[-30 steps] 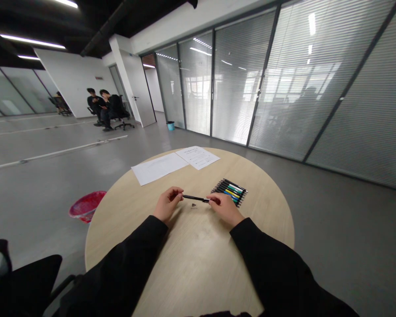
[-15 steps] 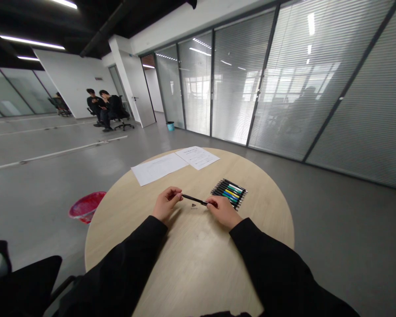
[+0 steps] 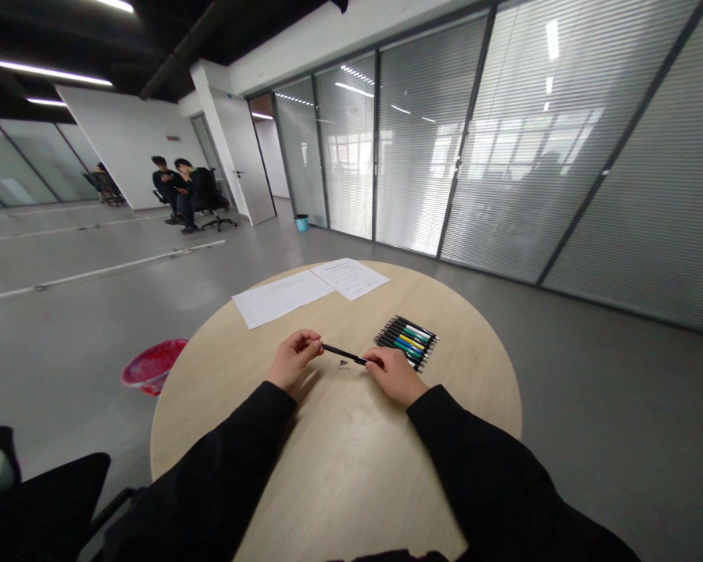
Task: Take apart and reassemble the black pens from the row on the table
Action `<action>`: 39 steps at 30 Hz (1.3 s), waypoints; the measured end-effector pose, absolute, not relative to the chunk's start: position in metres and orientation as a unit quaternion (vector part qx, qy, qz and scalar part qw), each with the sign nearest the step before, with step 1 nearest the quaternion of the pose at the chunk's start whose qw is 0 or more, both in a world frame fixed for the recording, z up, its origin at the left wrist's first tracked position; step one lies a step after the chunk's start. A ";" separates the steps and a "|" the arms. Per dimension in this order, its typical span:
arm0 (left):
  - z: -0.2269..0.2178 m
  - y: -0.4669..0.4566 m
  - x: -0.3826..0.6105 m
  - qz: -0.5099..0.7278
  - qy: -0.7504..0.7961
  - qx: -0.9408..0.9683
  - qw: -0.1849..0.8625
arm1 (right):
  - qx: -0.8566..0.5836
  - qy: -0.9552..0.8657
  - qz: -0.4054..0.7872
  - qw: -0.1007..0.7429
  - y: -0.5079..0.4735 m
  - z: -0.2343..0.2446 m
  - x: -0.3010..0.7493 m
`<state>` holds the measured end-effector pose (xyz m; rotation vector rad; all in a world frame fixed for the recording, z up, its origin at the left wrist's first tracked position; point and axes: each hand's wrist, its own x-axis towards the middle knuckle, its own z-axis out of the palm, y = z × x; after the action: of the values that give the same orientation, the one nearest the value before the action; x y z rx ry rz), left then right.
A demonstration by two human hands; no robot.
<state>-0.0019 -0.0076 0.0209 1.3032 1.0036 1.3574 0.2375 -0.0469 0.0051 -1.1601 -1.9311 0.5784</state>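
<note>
A slim black pen (image 3: 343, 353) spans the gap between my two hands, just above the table. My left hand (image 3: 294, 361) pinches its left end between thumb and fingertips. The right end is gripped by my right hand (image 3: 395, 373), whose fingers hide that tip. Below the pen, a small dark mark (image 3: 343, 363) shows on the tabletop. Just beyond my right hand lies a row of pens (image 3: 407, 340), side by side, with black ends and green, white, yellow and blue middles.
Two printed paper sheets (image 3: 287, 298) lie toward the far edge of the round wooden table (image 3: 351, 468). A red basin (image 3: 152, 365) stands on the floor at the left, near a black chair (image 3: 52, 499). People (image 3: 181, 191) sit farther back.
Both hands keep their hold on the pen, almost still. The whole view has shifted very slightly.
</note>
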 end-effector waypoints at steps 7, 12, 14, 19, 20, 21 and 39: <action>0.017 -0.006 -0.002 0.567 0.409 0.517 0.495 | -0.463 -0.761 0.225 0.395 -0.047 0.006 0.237; 0.018 -0.008 0.000 0.577 0.409 0.499 0.501 | -0.465 -0.762 0.226 0.391 -0.049 0.008 0.236; 0.021 -0.010 0.002 0.575 0.412 0.489 0.511 | -0.463 -0.760 0.229 0.395 -0.049 0.009 0.235; 0.027 -0.015 0.004 0.567 0.419 0.458 0.541 | -0.462 -0.747 0.238 0.415 -0.050 0.009 0.235; 0.028 -0.015 0.004 0.567 0.420 0.453 0.544 | -0.462 -0.746 0.239 0.416 -0.050 0.009 0.235; 0.028 -0.015 0.004 0.567 0.420 0.452 0.546 | -0.463 -0.745 0.240 0.416 -0.050 0.009 0.234; 0.024 -0.012 0.001 0.550 0.441 0.497 0.506 | -0.468 -0.749 0.239 0.403 -0.050 0.009 0.235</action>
<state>0.0014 -0.0122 0.0239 1.1990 1.0638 1.3268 0.2347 -0.0502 0.0094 -1.1812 -1.8931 0.6027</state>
